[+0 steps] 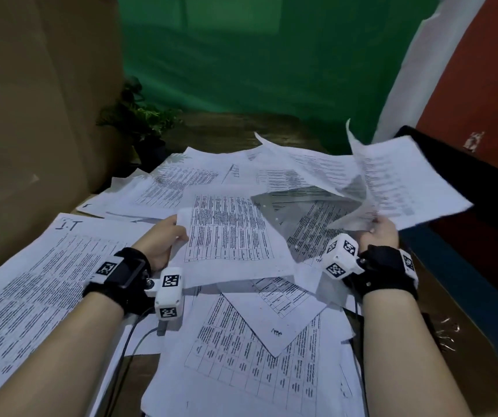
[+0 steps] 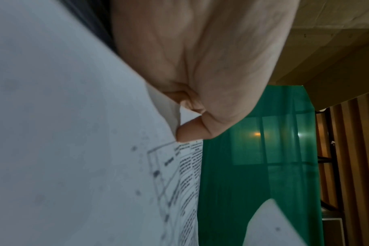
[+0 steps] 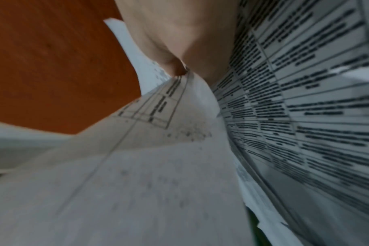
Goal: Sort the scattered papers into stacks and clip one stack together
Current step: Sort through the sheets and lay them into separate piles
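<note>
Printed sheets with tables lie scattered over the table (image 1: pixel 241 127). My left hand (image 1: pixel 163 236) pinches the left edge of one table-printed sheet (image 1: pixel 229 236) at the pile's centre; in the left wrist view the thumb (image 2: pixel 190 131) presses on that sheet (image 2: pixel 74 149). My right hand (image 1: pixel 380 233) grips the lower corner of lifted sheets (image 1: pixel 404 182) raised above the right side of the pile, bent and fanned. The right wrist view shows the fingers (image 3: pixel 175 66) pinching the curled paper (image 3: pixel 137 166). A clear plastic sleeve (image 1: pixel 299 218) lies beneath the lifted sheets.
A large sheet marked "I-T" (image 1: pixel 40 284) lies at the left front. More sheets (image 1: pixel 256 356) overlap near the front edge. A potted plant (image 1: pixel 142 118) stands at the back left. A dark object (image 1: pixel 464 176) sits at the right; green curtain (image 1: pixel 241 55) behind.
</note>
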